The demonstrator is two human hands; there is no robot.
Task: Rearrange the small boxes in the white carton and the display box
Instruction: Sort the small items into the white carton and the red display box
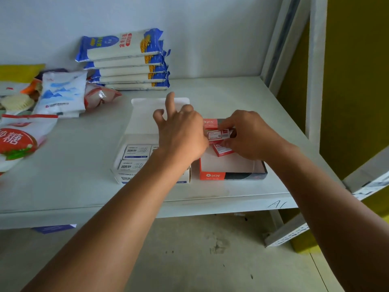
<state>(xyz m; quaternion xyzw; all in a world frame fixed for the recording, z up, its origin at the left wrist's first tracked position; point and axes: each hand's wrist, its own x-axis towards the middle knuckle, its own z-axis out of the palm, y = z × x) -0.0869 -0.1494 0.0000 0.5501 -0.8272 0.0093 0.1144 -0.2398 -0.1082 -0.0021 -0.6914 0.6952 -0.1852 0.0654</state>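
White shelf (231, 98) holds the carton (134, 161) at left, under the left hand (181, 133), fingers spread, grasping nothing. Just right, the right hand (250, 135) pinches a small red box (217, 135) over the display box (229, 169).

The one camera sits on my head, looking forward and down over my forearms. It faces the white shelf (221, 98) and the wall behind it, close enough that my hands (183, 133) fall mid-picture. The wide lens bends the shelf post (315, 70) at right and takes in the floor (189, 249) below the shelf's front edge.
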